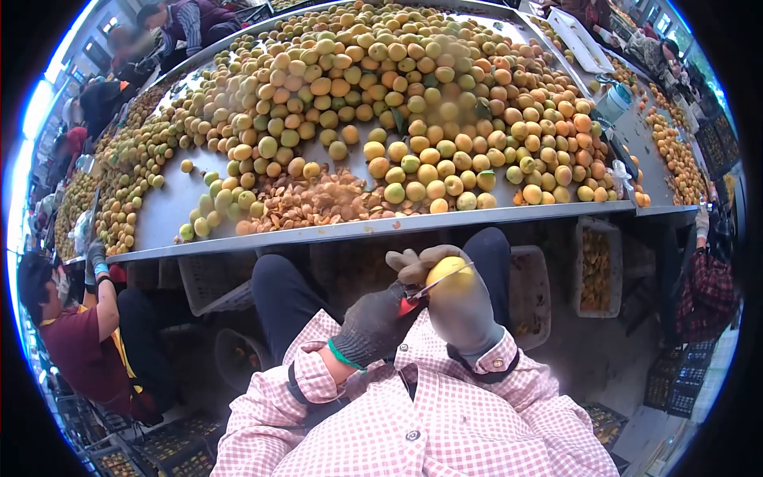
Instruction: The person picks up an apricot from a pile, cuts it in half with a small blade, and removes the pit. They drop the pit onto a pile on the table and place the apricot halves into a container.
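Observation:
My left hand (372,324), in a dark knit glove with a green cuff, is closed round the red handle of a small knife (408,305). The knife's thin blade crosses the face of a yellow apricot (447,273); how deep it sits I cannot tell. My right hand (467,308), in a grey glove, grips that apricot above my lap, its fingers curled around the far side. Just beyond both hands, a heap of orange-brown apricot pieces (318,199) lies near the table's front edge. Whole apricots (429,171) are piled behind and beside it.
The metal table (358,230) runs across in front of my knees. White crates (528,294) stand below it, one crate (598,270) holding yellowish pieces. A person in a maroon top (79,350) works at the left, another in a plaid sleeve (707,286) at the right.

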